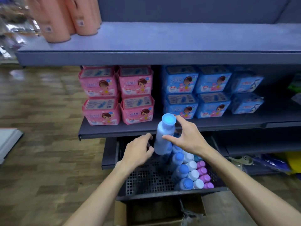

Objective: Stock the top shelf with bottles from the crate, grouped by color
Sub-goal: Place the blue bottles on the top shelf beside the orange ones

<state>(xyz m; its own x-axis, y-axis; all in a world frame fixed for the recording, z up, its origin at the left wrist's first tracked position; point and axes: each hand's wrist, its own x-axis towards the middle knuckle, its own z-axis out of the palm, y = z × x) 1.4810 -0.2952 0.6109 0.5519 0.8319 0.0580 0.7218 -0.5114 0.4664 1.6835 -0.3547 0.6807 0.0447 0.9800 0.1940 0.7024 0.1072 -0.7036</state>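
Nearest us sits an open cardboard box [156, 212] on the wooden floor [40, 152], and just behind it the dark perforated crate [146, 178]. We see bottles standing in rows along the crate's right side: blue-capped bottles [183, 170], then white-capped bottles [193, 174], then pink-capped bottles [203, 176] by the right wall. The crate's left half shows bare mesh.

Above the crate we hold a pale blue bottle [164, 136], tilted with its blue cap toward the shelves. Our right hand [185, 136] grips it, thumb across the front of the body and fingers [180, 119] curled round near the neck. Our left hand [140, 149] is at the bottle's lower left side, its fingers loosely curled; whether they touch the bottle we cannot tell through the blur.

Beyond the hands, the middle shelf [130, 128] carries stacked pink packs [117, 95] on the left and blue packs [198, 92] on the right. Farthest up, the top shelf [162, 44] bears a cluster of tall orange bottles [68, 18] at its left end.
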